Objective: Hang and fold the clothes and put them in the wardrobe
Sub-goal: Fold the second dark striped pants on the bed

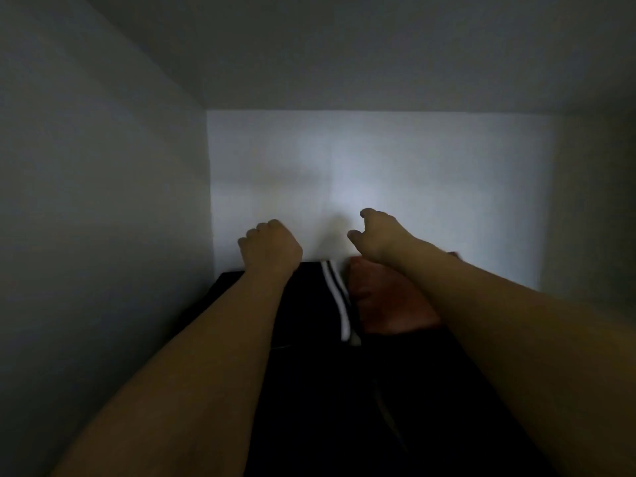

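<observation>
White wardrobe point(378, 149), two garments, two hands

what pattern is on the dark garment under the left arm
Black garment with two white stripes along its edge, seen in the head view.

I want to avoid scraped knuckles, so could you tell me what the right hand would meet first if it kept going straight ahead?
Probably the white back wall of the wardrobe compartment. The right hand reaches over the reddish garment toward it, though the remaining gap is unclear.
</observation>
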A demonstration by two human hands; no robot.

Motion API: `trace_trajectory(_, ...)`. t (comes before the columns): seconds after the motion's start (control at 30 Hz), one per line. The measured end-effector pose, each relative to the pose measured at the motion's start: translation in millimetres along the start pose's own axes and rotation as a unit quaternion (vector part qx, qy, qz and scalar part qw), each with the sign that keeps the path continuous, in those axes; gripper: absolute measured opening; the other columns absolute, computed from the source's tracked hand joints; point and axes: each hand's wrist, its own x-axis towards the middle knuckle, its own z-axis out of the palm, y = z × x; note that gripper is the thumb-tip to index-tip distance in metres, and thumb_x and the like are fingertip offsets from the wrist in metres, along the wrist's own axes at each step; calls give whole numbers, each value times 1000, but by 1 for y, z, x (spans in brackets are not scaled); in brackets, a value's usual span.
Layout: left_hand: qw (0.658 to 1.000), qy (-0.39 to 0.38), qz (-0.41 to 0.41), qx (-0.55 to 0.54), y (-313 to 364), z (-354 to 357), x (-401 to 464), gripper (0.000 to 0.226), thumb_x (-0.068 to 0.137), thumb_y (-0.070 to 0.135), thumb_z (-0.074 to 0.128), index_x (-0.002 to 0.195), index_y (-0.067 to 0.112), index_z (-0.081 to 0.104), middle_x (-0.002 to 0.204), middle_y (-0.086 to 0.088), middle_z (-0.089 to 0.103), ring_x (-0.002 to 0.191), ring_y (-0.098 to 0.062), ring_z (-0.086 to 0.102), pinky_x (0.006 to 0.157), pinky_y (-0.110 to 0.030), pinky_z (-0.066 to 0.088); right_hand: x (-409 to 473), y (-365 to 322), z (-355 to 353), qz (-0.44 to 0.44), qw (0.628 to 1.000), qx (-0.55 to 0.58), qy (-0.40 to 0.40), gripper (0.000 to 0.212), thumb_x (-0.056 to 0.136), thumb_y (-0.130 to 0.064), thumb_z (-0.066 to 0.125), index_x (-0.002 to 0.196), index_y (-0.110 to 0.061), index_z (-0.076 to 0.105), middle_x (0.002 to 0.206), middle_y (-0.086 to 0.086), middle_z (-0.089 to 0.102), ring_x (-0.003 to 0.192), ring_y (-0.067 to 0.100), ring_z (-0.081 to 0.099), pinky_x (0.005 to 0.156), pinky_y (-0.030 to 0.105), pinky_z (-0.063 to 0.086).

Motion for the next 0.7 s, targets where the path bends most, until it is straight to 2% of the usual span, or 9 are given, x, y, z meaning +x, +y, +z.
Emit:
trace_trajectory(0.07,996,-2,86,-29,42,-11,-19,42,101,31,36,129,1,45,129,-20,53,117,-37,49,99,-44,37,-34,31,-41,0,999,-40,37,52,98,-28,49,141,-1,37,144,17,42,132,31,41,102,34,36)
trace_trajectory(0.13,985,-9,167,-45,82,-24,-44,49,102,35,34,140,4,37,139,-18,47,126,-35,44,108,-46,31,-73,60,-85,21,994,-85,58,55,98,-29,50,145,-4,34,147,15,40,132,30,41,104,34,36)
trace_trajectory(0.2,967,-2,252,-48,127,-42,-74,53,102,37,34,146,7,31,147,-15,40,135,-31,36,116,-47,21,-116,90,-133,57,988,-121,73,59,98,-30,51,147,-7,31,149,15,38,132,32,41,105,36,37)
trace_trajectory(0.3,930,23,355,-94,195,-78,-132,52,102,35,37,147,10,31,151,-10,38,140,-27,31,121,-44,12,-191,127,-209,122,973,-165,102,61,97,-31,53,148,-8,29,148,17,37,132,34,41,104,38,37)
trace_trajectory(0.43,893,34,417,-166,270,-136,-218,51,102,35,38,147,11,34,151,-9,38,140,-27,31,121,-43,11,-299,157,-288,180,949,-228,126,59,95,-31,56,143,-3,36,143,21,41,130,35,41,104,36,35)
trace_trajectory(0.6,853,22,478,-209,338,-204,-346,52,100,35,42,145,10,35,150,-11,39,139,-30,33,120,-44,16,-450,171,-361,243,922,-251,169,63,94,-34,55,148,-11,30,150,13,36,135,33,37,108,40,33)
trace_trajectory(0.7,828,23,517,-214,370,-237,-422,51,98,34,44,142,10,39,145,-12,45,135,-28,39,116,-40,20,-539,175,-400,286,903,-268,176,63,94,-32,55,148,-11,30,150,12,36,136,32,36,109,41,33)
